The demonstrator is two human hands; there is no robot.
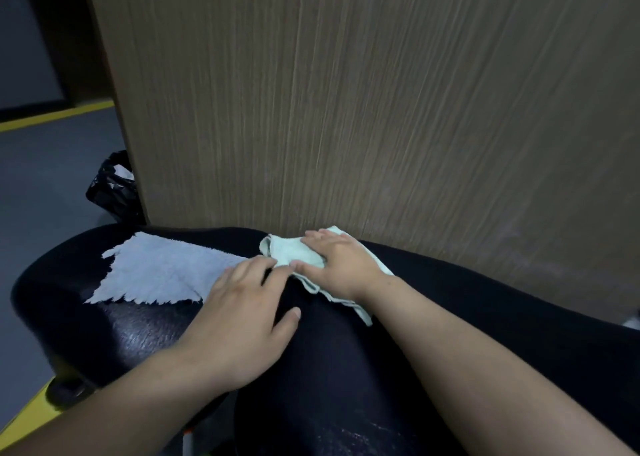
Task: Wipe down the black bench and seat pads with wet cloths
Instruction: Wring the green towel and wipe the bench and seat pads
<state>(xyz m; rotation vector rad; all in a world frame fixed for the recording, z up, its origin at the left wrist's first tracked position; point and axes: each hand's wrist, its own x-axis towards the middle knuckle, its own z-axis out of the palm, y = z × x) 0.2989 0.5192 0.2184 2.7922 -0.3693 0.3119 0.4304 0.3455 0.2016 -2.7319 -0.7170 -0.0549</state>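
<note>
The person's left grip [242,320] lies flat, fingers straight and spread, on the shiny black padded desk [346,369], its fingertips resting on the right corner of a pale blue-grey fluffy cloth [162,272] spread out over the left end of the pad. The right grip [341,263] is just beside it, palm down with fingers straight, pressing on a bunched pale green cloth [291,251] at the back edge. A tall brown wood-grain panel [381,109] stands right behind. A crumpled black plastic bag [112,189] sits on the grey floor [41,196] at the panel's left edge.
</note>
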